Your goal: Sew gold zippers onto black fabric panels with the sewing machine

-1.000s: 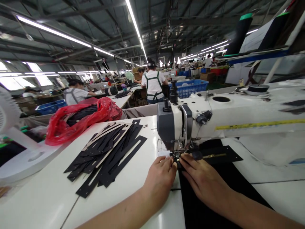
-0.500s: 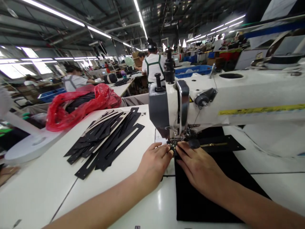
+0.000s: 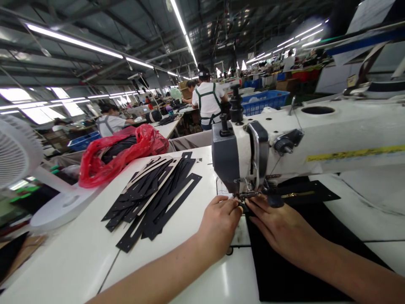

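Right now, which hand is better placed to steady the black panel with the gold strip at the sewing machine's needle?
Probably the right hand: its fingers reach the black panel from the panel's own side, while the left hand comes in from over the white table.

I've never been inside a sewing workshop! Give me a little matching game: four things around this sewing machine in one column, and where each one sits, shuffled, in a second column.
Things:
1. Red plastic bag
2. Slotted black strips
3. Blue plastic crate
4. Black cloth

Places:
A. Under the right hand
B. Far off, beyond the sewing machine
C. Lying in a stack on the white table
D. At the table's far edge, behind the stack

Pairs: 1-D, 2-C, 3-B, 4-A.
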A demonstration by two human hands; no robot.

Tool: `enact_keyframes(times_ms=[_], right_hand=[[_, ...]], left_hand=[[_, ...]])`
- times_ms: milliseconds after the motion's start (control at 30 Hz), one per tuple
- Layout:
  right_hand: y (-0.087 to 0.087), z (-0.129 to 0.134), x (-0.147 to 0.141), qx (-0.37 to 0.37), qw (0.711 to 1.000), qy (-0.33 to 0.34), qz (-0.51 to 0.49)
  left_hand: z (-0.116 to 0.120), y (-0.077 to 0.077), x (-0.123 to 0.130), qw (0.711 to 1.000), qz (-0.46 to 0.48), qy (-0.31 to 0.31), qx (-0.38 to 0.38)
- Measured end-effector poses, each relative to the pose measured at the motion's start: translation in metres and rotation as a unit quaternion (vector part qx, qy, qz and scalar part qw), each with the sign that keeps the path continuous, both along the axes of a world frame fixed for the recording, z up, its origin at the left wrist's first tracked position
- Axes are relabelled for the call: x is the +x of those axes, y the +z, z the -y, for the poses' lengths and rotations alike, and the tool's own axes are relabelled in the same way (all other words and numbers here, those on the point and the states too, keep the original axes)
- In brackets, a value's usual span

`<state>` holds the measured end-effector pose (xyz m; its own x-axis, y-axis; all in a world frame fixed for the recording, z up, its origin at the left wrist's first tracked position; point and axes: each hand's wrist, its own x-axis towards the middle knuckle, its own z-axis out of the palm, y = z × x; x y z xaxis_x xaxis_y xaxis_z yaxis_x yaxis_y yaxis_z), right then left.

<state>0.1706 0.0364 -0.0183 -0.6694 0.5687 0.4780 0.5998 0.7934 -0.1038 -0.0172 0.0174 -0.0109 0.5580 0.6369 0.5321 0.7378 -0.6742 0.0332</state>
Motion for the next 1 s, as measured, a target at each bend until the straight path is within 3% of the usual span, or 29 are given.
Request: enact_keyframes(times_ms=[500, 900, 1000], right_hand=[[-0.003, -0.006, 0.002, 0.001, 1.0, 0.003, 0.025], [-0.004, -0.009, 0.002, 0.057, 0.998, 0.01, 0.025], [-0.001, -0.012, 0.006, 0.09, 0.995, -0.016, 0.034]], left_hand=[[-0.008, -0.007, 0.003, 1.0, -0.014, 0.019, -0.016], [-0.011, -0.017, 0.004, 0.999, 0.006, 0.033, 0.011], [-0.008, -0.014, 0.002, 0.999, 0.021, 0.046, 0.005]])
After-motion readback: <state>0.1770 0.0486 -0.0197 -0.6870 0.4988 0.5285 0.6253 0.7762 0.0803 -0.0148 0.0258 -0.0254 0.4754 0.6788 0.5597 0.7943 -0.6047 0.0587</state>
